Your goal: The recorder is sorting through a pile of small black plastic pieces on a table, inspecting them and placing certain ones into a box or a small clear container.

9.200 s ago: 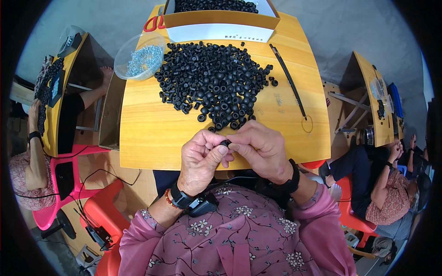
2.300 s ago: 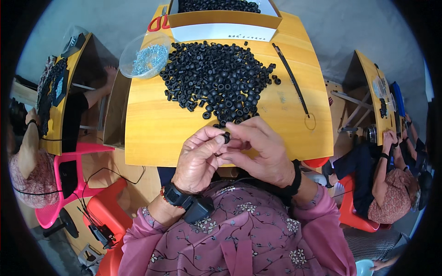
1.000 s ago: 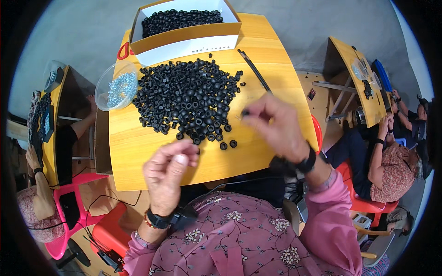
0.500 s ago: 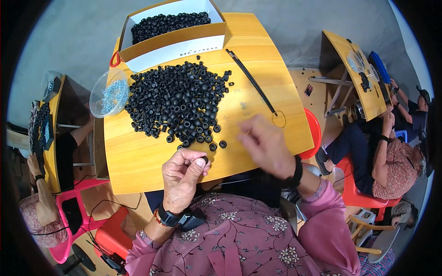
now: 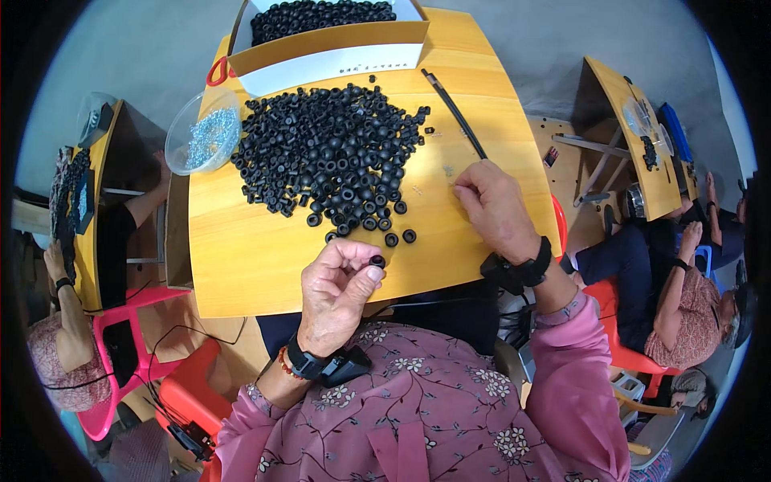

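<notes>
My left hand [image 5: 333,293] is closed, pinching a small round black hollow cap [image 5: 377,261] between thumb and forefinger at the table's near edge. Just beyond it spreads a large pile of black caps and short plugs [image 5: 329,153], with a few loose ones at its near side. My right hand [image 5: 499,210] is closed low over the right part of the table, thumb and forefinger drawn together; whatever they hold is hidden. Tiny clear bits [image 5: 448,170] lie beside its fingertips. A thin black rod [image 5: 456,112] runs from the far side down to this hand, which covers its near end.
On the yellow table [image 5: 241,281], a white and brown box [image 5: 329,60] full of black pieces stands at the back. A clear bowl of bluish beads [image 5: 205,132] and red scissors handles [image 5: 217,71] are at the left. People sit at tables on both sides; red stools [image 5: 193,386] stand nearby.
My right hand has come down and rightward onto the table by the tiny bits, its fingers now drawn together. My left hand keeps the cap pinched. The view has shifted a little.
</notes>
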A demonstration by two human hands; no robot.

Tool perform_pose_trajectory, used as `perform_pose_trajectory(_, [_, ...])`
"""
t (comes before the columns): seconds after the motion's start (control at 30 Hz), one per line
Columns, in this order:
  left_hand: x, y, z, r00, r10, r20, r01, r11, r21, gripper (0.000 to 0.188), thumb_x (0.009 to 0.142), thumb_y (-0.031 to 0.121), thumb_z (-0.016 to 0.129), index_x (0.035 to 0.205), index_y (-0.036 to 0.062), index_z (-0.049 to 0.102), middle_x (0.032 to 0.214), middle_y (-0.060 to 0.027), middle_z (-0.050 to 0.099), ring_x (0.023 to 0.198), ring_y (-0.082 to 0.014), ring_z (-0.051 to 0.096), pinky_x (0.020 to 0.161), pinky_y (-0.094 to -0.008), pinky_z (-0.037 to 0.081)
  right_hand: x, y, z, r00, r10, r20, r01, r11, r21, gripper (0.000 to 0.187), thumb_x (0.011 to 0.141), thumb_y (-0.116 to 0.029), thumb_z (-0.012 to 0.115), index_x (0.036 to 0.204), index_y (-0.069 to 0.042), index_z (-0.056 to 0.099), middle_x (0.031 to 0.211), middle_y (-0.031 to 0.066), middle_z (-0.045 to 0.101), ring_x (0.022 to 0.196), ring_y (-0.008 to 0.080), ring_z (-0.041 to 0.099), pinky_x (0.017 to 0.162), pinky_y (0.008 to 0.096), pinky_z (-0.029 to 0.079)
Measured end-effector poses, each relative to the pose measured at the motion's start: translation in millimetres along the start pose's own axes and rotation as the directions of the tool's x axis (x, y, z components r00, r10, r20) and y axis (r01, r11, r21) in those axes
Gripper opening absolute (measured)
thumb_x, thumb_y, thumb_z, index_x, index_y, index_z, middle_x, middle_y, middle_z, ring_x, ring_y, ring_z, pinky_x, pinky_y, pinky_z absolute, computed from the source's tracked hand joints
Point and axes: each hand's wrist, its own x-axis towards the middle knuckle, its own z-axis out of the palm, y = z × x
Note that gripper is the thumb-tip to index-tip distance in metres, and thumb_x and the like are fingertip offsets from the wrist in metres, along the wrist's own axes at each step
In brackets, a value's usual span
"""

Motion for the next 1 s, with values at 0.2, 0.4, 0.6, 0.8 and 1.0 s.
perform_pose_trajectory(0.2, [1.7,-3.3,-0.5,0.998,0.067,0.001,-0.067,0.996,-0.065,0.017,0.094,0.005,0.066,0.107,-0.0009,0.057,0.096,-0.0086,0.067,0.082,-0.0117,0.064,0.078,-0.0262,0.054,-17.2,-47.1,-12.6,0.991,0.024,0.131,-0.071,0.927,0.368,0.01,0.085,-0.002,0.063,0.094,-0.002,0.061,0.084,0.0145,0.06,0.081,0.0343,0.061,0.069,0.0396,0.05])
perform_pose_trajectory(0.4, [-0.9,-1.3,-2.0,1.0,-0.011,0.016,0.012,0.997,-0.073,0.018,0.089,-0.01,0.063,0.104,-0.0013,0.06,0.096,-0.0038,0.064,0.084,-0.0078,0.061,0.08,-0.0226,0.05,-23.5,-84.9,-0.9,0.895,-0.377,0.24,0.264,0.879,0.397,0.019,0.083,0.002,0.066,0.1,-0.004,0.059,0.094,0.013,0.061,0.083,0.0327,0.063,0.069,0.0364,0.051])
perform_pose_trajectory(0.6, [-2.8,2.3,-1.4,0.998,-0.068,-0.009,0.068,0.997,-0.039,0.02,0.086,-0.013,0.065,0.103,-0.0019,0.063,0.095,-0.0015,0.063,0.085,-0.0062,0.06,0.079,-0.0208,0.049,-20.7,-88.8,1.1,0.854,-0.4,0.334,0.345,0.914,0.212,0.018,0.081,0.001,0.062,0.098,-0.002,0.056,0.089,0.0115,0.056,0.082,0.0317,0.062,0.066,0.0389,0.05])
perform_pose_trajectory(0.8, [-2.4,2.5,0.2,1.0,0.002,0.002,-0.002,0.999,-0.037,0.016,0.088,-0.006,0.068,0.103,-0.0026,0.063,0.093,-0.0016,0.065,0.083,-0.0065,0.061,0.078,-0.0212,0.05,-20.9,-106.8,-9.5,0.712,-0.548,0.439,0.613,0.79,-0.009,0.022,0.083,-0.01,0.058,0.099,0.004,0.054,0.09,0.0138,0.054,0.075,0.0311,0.061,0.064,0.0408,0.049])
perform_pose_trajectory(1.0, [-0.8,6.8,-1.9,0.998,-0.061,-0.018,0.061,0.998,-0.019,0.013,0.092,0.005,0.068,0.103,-0.0011,0.062,0.091,-0.0055,0.067,0.077,-0.0088,0.063,0.067,-0.0221,0.054,-35.7,-93.1,10.5,0.861,-0.453,0.233,0.405,0.886,0.225,0.022,0.084,-0.007,0.063,0.104,0.001,0.059,0.096,0.013,0.057,0.08,0.0288,0.062,0.066,0.0375,0.051])
